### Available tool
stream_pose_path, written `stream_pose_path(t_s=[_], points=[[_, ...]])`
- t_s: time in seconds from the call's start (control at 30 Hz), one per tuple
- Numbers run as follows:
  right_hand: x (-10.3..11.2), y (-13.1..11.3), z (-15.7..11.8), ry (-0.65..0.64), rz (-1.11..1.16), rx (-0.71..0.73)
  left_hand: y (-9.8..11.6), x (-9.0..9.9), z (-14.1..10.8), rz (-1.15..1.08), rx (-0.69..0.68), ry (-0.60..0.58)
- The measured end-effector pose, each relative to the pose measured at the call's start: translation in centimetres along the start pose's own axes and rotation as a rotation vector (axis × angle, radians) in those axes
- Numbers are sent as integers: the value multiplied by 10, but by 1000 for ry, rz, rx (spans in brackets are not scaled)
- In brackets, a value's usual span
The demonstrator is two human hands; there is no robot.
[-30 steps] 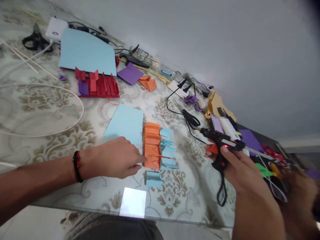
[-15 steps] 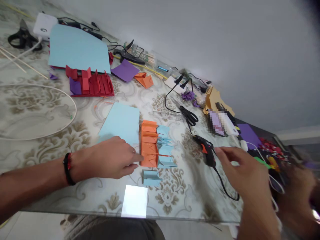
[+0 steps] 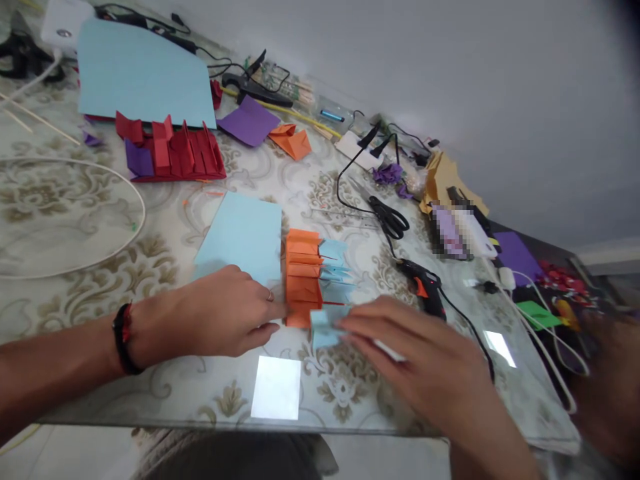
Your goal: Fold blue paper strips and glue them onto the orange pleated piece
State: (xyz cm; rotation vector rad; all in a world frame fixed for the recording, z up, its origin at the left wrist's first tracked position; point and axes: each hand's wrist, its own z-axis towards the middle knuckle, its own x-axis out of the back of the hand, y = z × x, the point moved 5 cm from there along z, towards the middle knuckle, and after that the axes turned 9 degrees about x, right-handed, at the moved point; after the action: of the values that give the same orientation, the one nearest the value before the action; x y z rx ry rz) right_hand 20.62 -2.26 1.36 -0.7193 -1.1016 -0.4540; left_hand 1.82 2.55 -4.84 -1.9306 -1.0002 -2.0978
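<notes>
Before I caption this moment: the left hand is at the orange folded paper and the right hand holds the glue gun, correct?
Not quite: the head view shows the right hand holding a light-blue folded piece; the glue gun lies on the table. The left hand is at the orange folded paper.

Left hand (image 3: pixel 230 313): one slim ring (image 3: pixel 271 295). Left wrist (image 3: pixel 145 333): black band (image 3: pixel 121 341), red cord (image 3: pixel 127 323). Left forearm (image 3: pixel 60 373): bare. Lap: dark grey garment (image 3: pixel 245 457).

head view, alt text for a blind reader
A person's right hand holds a folded blue paper piece at the near end of a row of folded orange and blue papers. The left hand is at the row's left edge; a glue gun lies nearby.
</notes>
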Motion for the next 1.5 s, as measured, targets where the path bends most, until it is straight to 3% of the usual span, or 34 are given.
stream_pose_path(t_s=[0.1,0.23,0.77,1.5], points=[[2,8,19,66,-51,34,-1,-1,1,-11,17,-2],[-21,20,31,20,-24,59,0,-1,2,-15,18,-7],[-37,36,21,36,13,26,0,-4,1,-15,-3,30],[-44,38,22,7,-29,27,0,-4,-1,-36,-5,28]])
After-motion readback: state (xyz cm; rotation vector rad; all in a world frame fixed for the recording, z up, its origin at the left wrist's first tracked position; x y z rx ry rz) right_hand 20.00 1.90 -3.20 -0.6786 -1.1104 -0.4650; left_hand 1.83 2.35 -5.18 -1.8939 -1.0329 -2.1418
